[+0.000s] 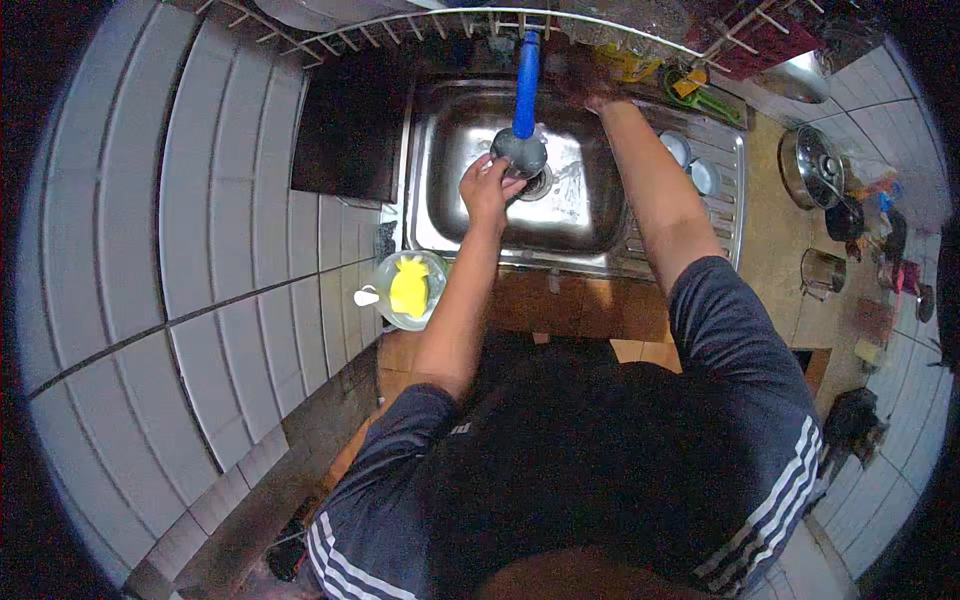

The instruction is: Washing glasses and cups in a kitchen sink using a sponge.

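My left hand (486,186) grips a round cup (523,154) over the stainless steel sink (450,217). The cup stands right below the end of a blue hose (527,82) on the tap and looks greyish inside. Its exact material cannot be told. Behind the sink's back right corner, my right hand (589,88) reaches into shadow, and its fingers are too dark to make out. A drain (538,186) shows under the cup, with wet, shiny metal around it.
A yellow sponge (409,289) sits in a clear container (435,311) left of my forearm. White cups (705,178) stand on the drainboard (731,161). A white wire rack (622,16) hangs overhead. A lidded pot (814,166) and a metal mug (823,270) occupy the right counter.
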The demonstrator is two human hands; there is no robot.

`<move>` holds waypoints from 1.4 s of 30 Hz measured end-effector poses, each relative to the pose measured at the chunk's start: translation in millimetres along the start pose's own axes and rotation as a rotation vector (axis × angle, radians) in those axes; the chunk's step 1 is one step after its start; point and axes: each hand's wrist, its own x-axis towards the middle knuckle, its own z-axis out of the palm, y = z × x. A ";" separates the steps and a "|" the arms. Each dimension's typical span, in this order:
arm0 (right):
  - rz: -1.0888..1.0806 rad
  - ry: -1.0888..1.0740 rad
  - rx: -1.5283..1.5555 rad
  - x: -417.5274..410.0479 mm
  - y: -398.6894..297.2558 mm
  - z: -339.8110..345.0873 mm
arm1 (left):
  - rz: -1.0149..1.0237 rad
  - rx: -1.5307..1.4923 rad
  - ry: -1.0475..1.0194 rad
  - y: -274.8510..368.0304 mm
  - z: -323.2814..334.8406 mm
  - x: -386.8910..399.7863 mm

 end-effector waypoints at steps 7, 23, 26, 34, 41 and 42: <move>0.182 0.410 -0.065 -45.1 40.9 -14.6 | 0.003 -0.006 0.019 -1.0 1.8 -0.7; -0.016 0.330 -0.423 -148.1 51.9 92.4 | 0.264 0.299 -0.111 8.8 6.8 25.5; -0.248 0.472 -0.923 -163.4 47.9 96.0 | 0.099 0.121 -0.202 -2.8 14.9 41.3; -0.131 0.510 -0.712 -156.2 66.4 64.8 | 0.055 0.186 -0.229 0.2 16.7 31.4; 0.192 0.384 -0.451 -161.8 69.6 74.9 | 0.218 0.553 -0.125 42.5 6.8 17.0; 0.248 0.360 -0.417 -164.5 66.6 79.7 | 0.185 0.595 -0.121 47.2 7.1 20.2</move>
